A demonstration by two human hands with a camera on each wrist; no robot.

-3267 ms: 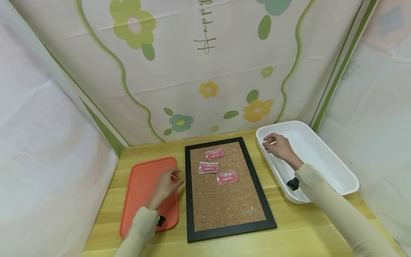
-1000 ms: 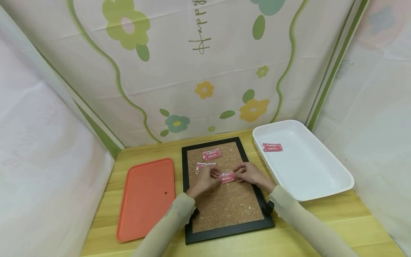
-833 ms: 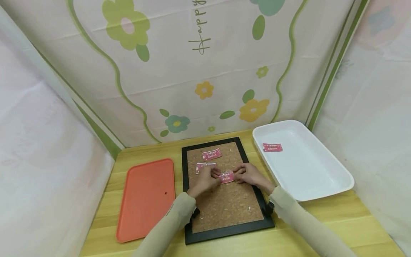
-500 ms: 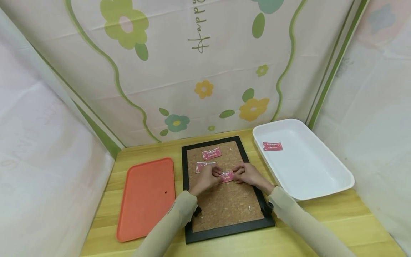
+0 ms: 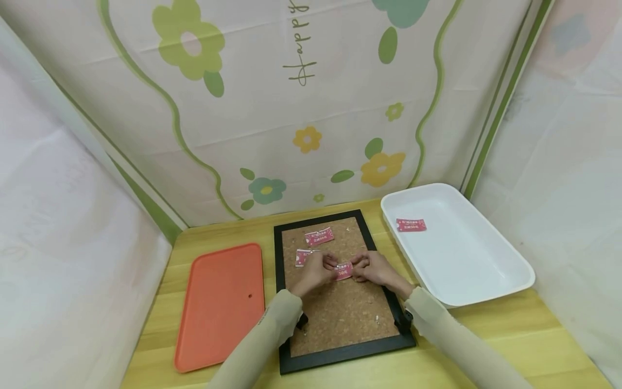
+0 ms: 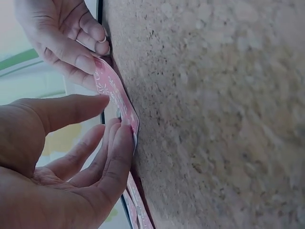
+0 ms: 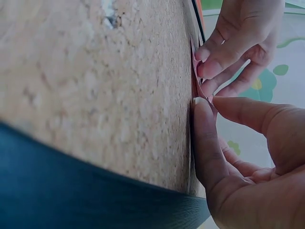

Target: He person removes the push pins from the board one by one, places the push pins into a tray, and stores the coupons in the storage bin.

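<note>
A pink and white coupon [image 5: 343, 271] lies near the middle of a black-framed cork board [image 5: 340, 321], with a small pin at its upper edge. My left hand [image 5: 315, 273] holds the coupon's left end near that pin. Its right end is pinched between the thumb and index finger of my right hand [image 5: 376, 269]. Seen from the left wrist, the coupon [image 6: 114, 88] bends between the two hands, slightly off the cork. Two more coupons sit on the board: an upper one [image 5: 319, 236], and another [image 5: 303, 257] partly covered by my left hand.
At the right stands a white tray [image 5: 478, 265] with one pink coupon [image 5: 411, 225] inside. An orange tray [image 5: 218, 308] lies left of the board. Small whitish pins [image 5: 377, 320] stick in the lower and upper cork. A printed fabric wall closes off the back.
Both hands have moved from the two side trays onto the board and taken hold of the lower coupon. A coupon now shows in the white tray. Lately the held coupon has bent a little.
</note>
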